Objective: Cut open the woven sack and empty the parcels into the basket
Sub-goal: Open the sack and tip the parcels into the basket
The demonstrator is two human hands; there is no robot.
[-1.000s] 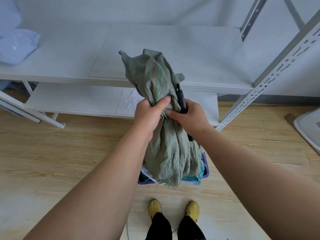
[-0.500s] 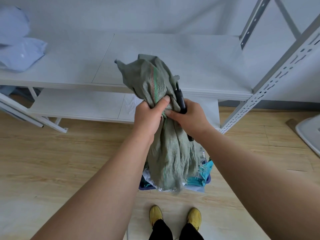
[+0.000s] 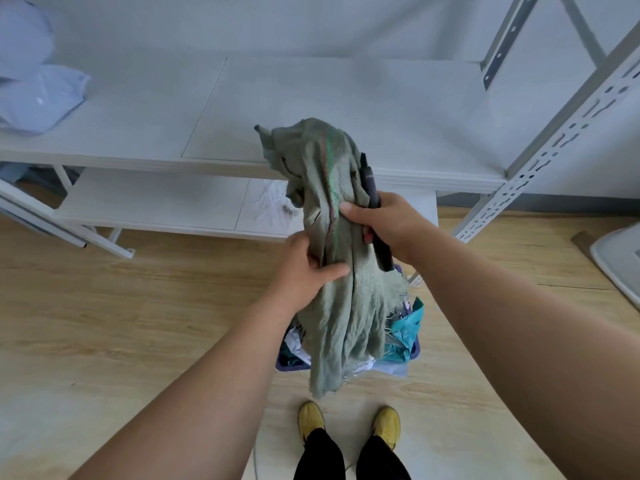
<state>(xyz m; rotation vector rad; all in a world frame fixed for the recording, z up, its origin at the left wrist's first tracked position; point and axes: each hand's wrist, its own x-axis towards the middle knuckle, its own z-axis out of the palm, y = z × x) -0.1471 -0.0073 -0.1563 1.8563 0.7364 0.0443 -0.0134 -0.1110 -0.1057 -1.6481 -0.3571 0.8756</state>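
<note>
A limp green woven sack hangs bunched over a purple basket on the wooden floor, hiding most of the parcels inside. The left hand grips the sack's middle; the right hand pinches it higher while holding a black cutter. Behind stands a white shelf, pale bags at its left edge. Yellow shoes show below.
</note>
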